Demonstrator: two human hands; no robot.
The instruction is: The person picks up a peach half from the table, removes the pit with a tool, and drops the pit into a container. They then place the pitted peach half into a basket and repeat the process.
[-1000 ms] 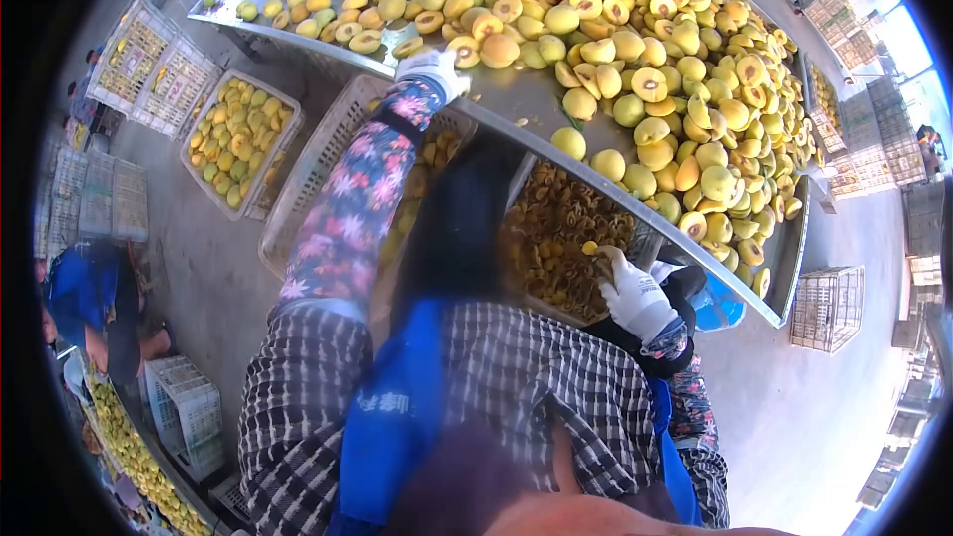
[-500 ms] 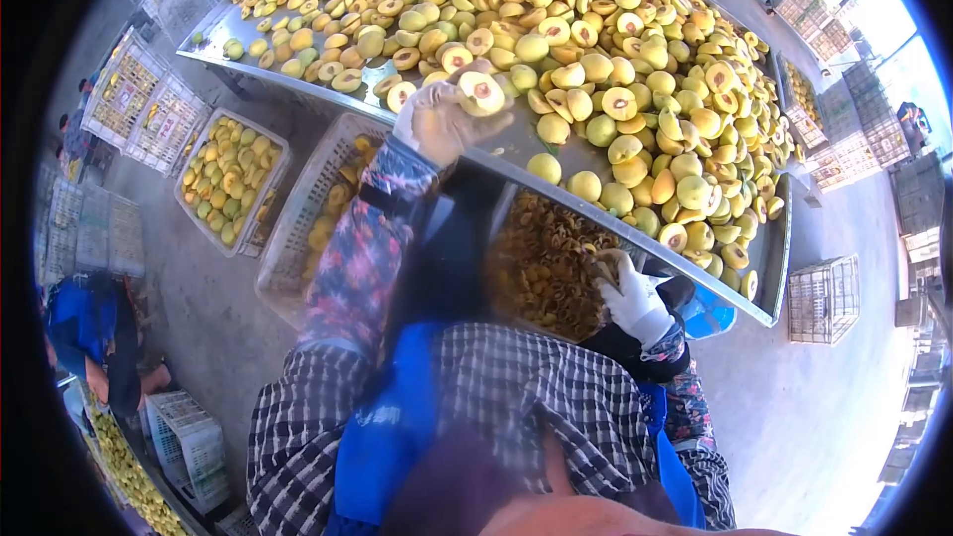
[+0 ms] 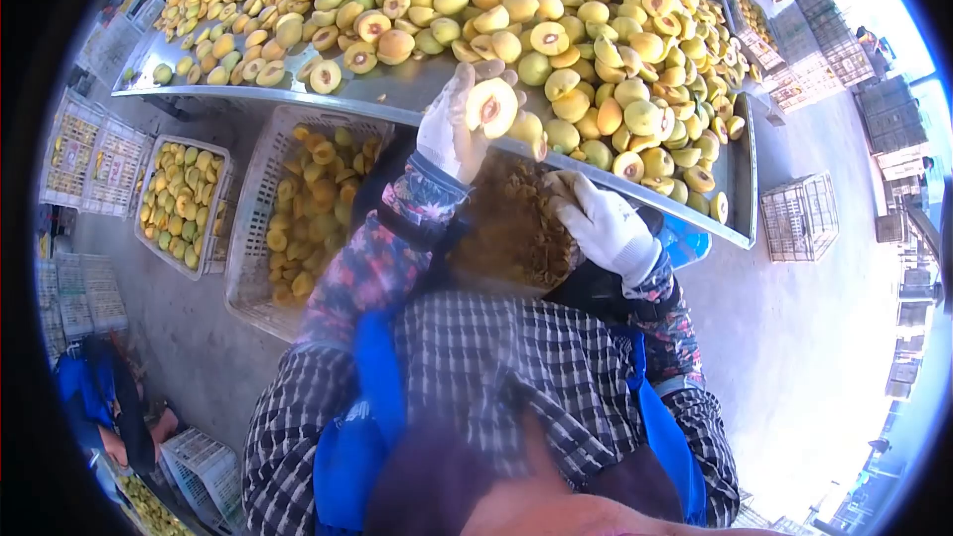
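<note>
My left hand [image 3: 449, 127], in a white glove, grips a peach half [image 3: 492, 106] by the table's near edge. The cut face, with a reddish-brown centre, is turned up. My right hand [image 3: 608, 228], also gloved in white, is curled with thumb and fingers together over a container of brown peach pits and scraps [image 3: 511, 233]; what its fingers hold, if anything, I cannot make out. Another peach [image 3: 528, 131] sits just beyond my left fingers. Many yellow-green peach halves [image 3: 556, 40] are heaped on the metal table [image 3: 397, 97].
A white crate [image 3: 243, 273] of peach halves stands on the floor at my left, with another full crate [image 3: 189, 159] beyond it. A crate [image 3: 799, 218] is on the right. A person in blue [image 3: 89, 382] sits at lower left.
My left hand has drawn back from the heap with the peach half, nearer my right hand. My right hand has risen towards it. The view has shifted.
</note>
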